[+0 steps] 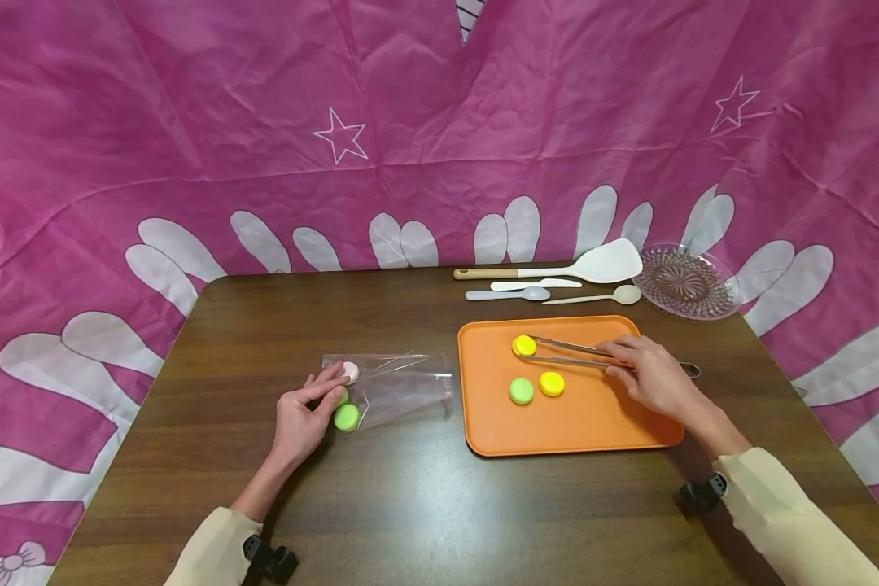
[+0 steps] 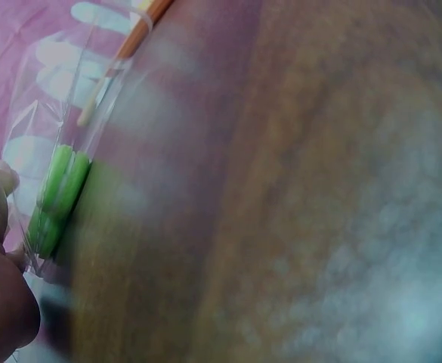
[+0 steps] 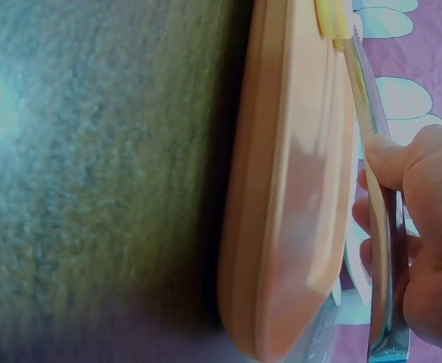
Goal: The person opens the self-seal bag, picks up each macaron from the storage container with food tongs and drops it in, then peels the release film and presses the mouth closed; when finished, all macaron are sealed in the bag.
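On the left of the table, a clear plastic bag (image 1: 403,387) lies flat with a pale pink macaron (image 1: 350,372) and green macarons (image 1: 347,417) at its left end. My left hand (image 1: 303,413) rests on that end, its fingers extended over the macarons and partly hiding them. With my right hand (image 1: 652,374) I hold metal tongs (image 1: 567,360) above an orange tray (image 1: 571,431). The tongs' tips stand at either side of a yellow macaron (image 1: 524,346) near the tray's far edge. A green macaron (image 1: 522,391) and another yellow macaron (image 1: 552,384) lie nearby on the tray.
Behind the tray lie a white spatula (image 1: 606,262), a white knife (image 1: 535,284), a pale spoon (image 1: 509,295) and a slim beige spoon (image 1: 625,295). A clear patterned plate (image 1: 684,281) sits at the back right. A pink cloth (image 1: 425,106) hangs behind the table.
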Tool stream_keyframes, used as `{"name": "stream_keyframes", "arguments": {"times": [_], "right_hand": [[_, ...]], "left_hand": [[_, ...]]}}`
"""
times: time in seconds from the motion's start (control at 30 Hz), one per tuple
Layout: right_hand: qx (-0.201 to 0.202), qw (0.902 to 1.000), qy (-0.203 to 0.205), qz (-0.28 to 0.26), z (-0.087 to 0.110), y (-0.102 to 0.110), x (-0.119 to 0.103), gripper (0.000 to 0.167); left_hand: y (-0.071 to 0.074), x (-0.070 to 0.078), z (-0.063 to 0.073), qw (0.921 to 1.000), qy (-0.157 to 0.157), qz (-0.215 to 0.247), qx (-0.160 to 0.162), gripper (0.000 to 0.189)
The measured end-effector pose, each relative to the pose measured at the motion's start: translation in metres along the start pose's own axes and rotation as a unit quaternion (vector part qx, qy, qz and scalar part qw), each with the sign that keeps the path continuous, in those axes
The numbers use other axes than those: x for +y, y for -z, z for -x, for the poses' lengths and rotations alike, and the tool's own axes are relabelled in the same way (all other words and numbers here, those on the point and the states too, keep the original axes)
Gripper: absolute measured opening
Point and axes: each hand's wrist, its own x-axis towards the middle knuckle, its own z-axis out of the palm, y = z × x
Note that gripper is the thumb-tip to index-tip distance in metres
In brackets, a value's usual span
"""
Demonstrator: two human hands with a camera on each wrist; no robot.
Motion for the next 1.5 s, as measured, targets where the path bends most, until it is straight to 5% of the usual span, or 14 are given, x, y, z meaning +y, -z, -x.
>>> {"name": "stream_keyframes", "arguments": {"times": [0.97,1.5], "right_hand": [[0.01,0.9996,0.015,-0.024,-0.004,-0.01,0.0,0.038],[0.015,0.9981,0.048,-0.034,-0.017,-0.006,-0.024,0.039]], "left_hand": [[0.0,0.001,0.001,1.0,0.007,0.004,0.001,0.016],[0.0,0.0,-0.001,1.0,0.005,0.001,-0.002,0.016]]}}
